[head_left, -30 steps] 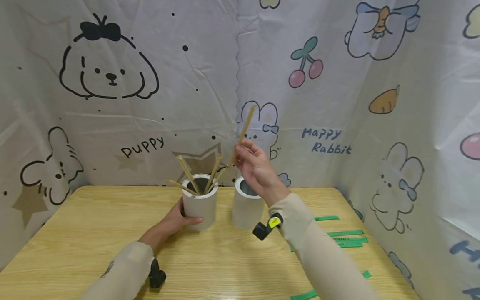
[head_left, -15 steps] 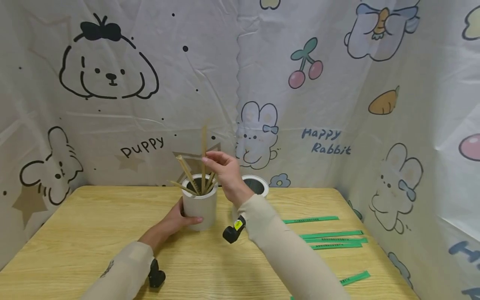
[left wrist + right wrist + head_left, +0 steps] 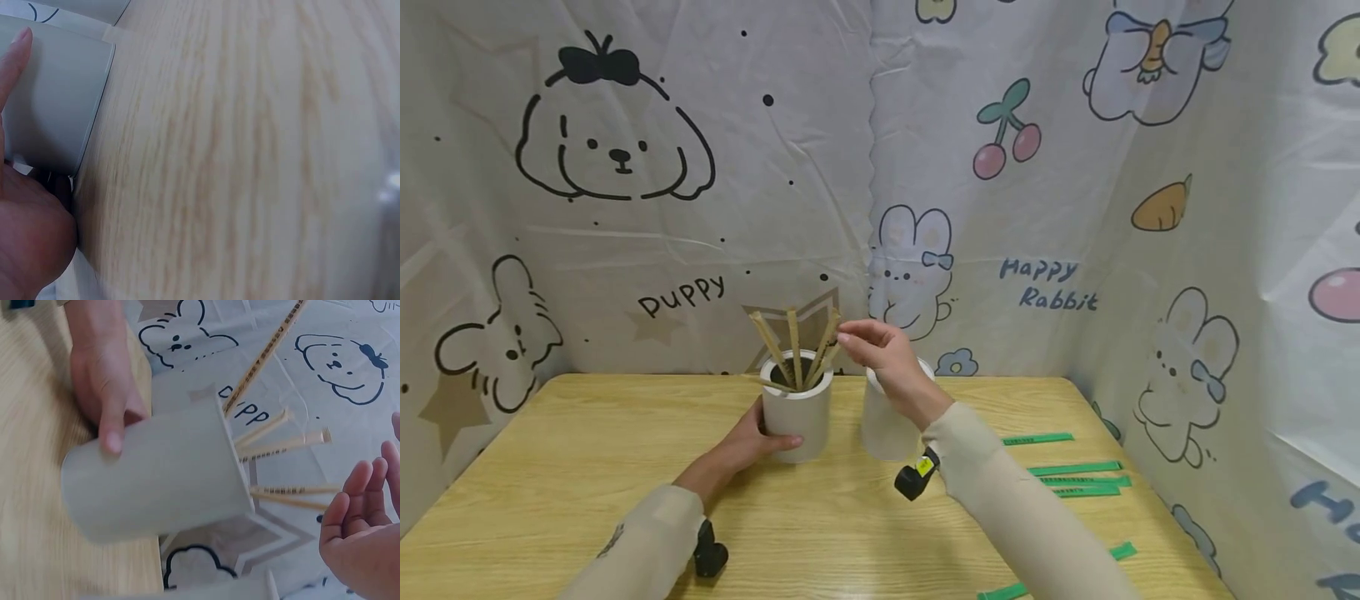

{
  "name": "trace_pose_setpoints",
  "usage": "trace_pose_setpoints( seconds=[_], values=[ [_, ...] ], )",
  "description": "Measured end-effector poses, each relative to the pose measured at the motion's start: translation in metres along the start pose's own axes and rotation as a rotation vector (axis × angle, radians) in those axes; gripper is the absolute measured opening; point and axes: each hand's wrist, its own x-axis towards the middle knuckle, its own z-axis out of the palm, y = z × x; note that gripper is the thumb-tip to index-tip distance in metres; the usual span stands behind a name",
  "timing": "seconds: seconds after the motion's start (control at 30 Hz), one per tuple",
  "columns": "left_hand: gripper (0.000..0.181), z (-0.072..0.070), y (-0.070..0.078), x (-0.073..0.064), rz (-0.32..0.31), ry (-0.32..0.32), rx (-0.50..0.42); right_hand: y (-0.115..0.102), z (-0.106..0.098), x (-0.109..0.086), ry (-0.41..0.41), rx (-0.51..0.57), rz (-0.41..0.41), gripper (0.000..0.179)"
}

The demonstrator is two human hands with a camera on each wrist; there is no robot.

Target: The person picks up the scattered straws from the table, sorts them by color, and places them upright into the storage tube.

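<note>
Drawing off to the right since the frame half a second ago, the right hand (image 3: 891, 358) is no longer pinching the middle stick (image 3: 794, 342), which is now sitting lower, inside the white cup (image 3: 805, 417). Behind everything, a printed cloth (image 3: 820, 167) is hanging as a backdrop, and a wood-grain table (image 3: 587, 467) is bearing the rest. On it the white cup is standing upright, with a second cup (image 3: 886, 425) standing just beside it, its mouth partly screened by the right hand. The left hand (image 3: 751, 446) is gripping the white cup low on its side, thumb across the front. The right hand is holding nothing, its fingers bending loosely near the right-leaning tips; whether they are touching one, I cannot tell. Green strips (image 3: 1075, 468) are lying flat at the right, running roughly sideways.

Placing a stick in the cup seems to be just finishing; the next move probably calls for lifting the right hand clear without snagging those tips while the left is steadying the cup.

The middle stick is pointing up, its long axis nearly vertical, top tipping slightly left. Around it the other sticks (image 3: 767, 340) are fanning out left and right, one lying low over the rim toward the left.
</note>
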Motion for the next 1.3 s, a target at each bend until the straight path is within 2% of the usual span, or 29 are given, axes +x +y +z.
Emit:
trace_pose_setpoints(
  seconds=[0.27, 0.53, 0.8, 1.3],
  values=[
    [0.110, 0.002, 0.000, 0.000, -0.015, 0.004, 0.013, 0.009, -0.030, -0.019, -0.021, -0.075, 0.026, 0.020],
    [0.110, 0.002, 0.001, -0.001, -0.027, 0.005, 0.008, 0.018, -0.052, -0.040, -0.064, -0.125, 0.045, 0.030],
    [0.111, 0.002, 0.002, -0.001, -0.035, -0.004, 0.013, 0.023, -0.068, -0.063, -0.091, -0.157, 0.031, 0.038],
    [0.109, 0.000, -0.002, 0.001, -0.014, 0.003, 0.009, 0.033, -0.088, -0.087, -0.145, -0.210, 0.036, 0.036]
  ],
)
